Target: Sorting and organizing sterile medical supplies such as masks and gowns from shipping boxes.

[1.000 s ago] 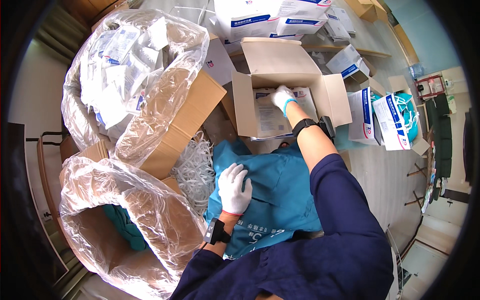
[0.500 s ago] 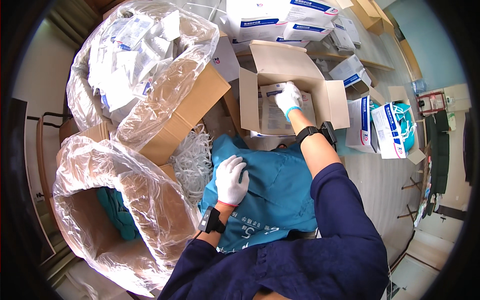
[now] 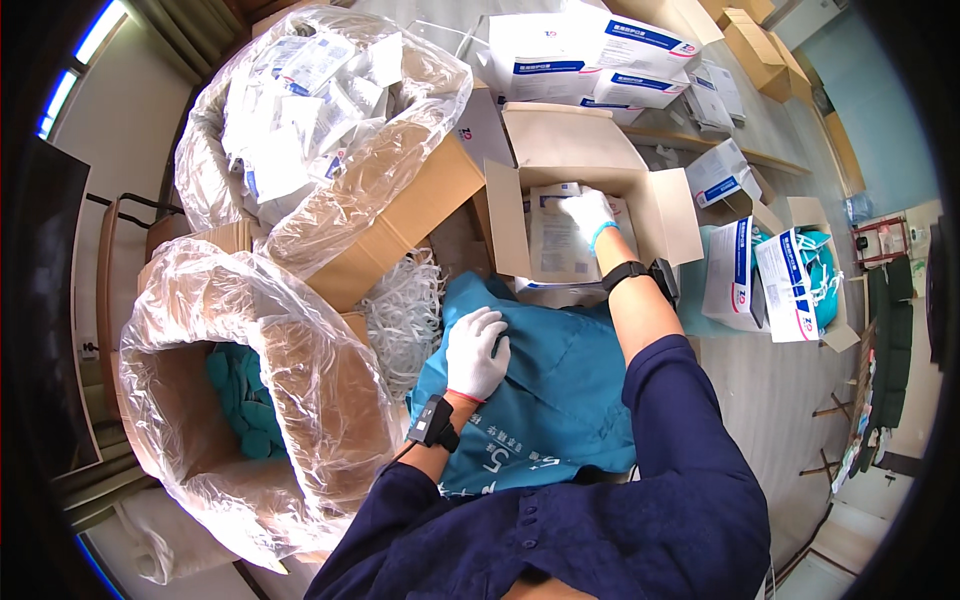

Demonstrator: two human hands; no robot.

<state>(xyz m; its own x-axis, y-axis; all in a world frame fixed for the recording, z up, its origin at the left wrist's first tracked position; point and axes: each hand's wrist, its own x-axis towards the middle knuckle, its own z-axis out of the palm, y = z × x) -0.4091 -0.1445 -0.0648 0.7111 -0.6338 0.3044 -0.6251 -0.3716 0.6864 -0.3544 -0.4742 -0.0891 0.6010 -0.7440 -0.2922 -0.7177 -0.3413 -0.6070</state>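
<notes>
My left hand [image 3: 478, 352], in a white knit glove, lies with fingers loosely spread on a teal cloth [image 3: 555, 385] over my lap. My right hand [image 3: 588, 212], gloved in white with a blue cuff, reaches into an upright carton [image 3: 657, 206] whose flaps stand out. Its fingers look drawn together over the flat, pale printed packets [image 3: 560, 247] inside. Glare and the hand itself hide whether a packet is between the fingers.
A plastic-lined carton [image 3: 415, 215] heaped with white packets [image 3: 300, 110] stands far left; another lined carton [image 3: 165, 400] nearer me holds teal pieces [image 3: 250, 405]. White strips [image 3: 403, 318] lie between. Right are boxes [image 3: 727, 265] with teal contents; stacked white boxes [image 3: 548, 80] stand behind.
The whole view has shifted, so things sit farther right and more of the nearer lined carton's teal pieces shows. My right hand has shifted slightly within the carton; my left hand stays on the cloth.
</notes>
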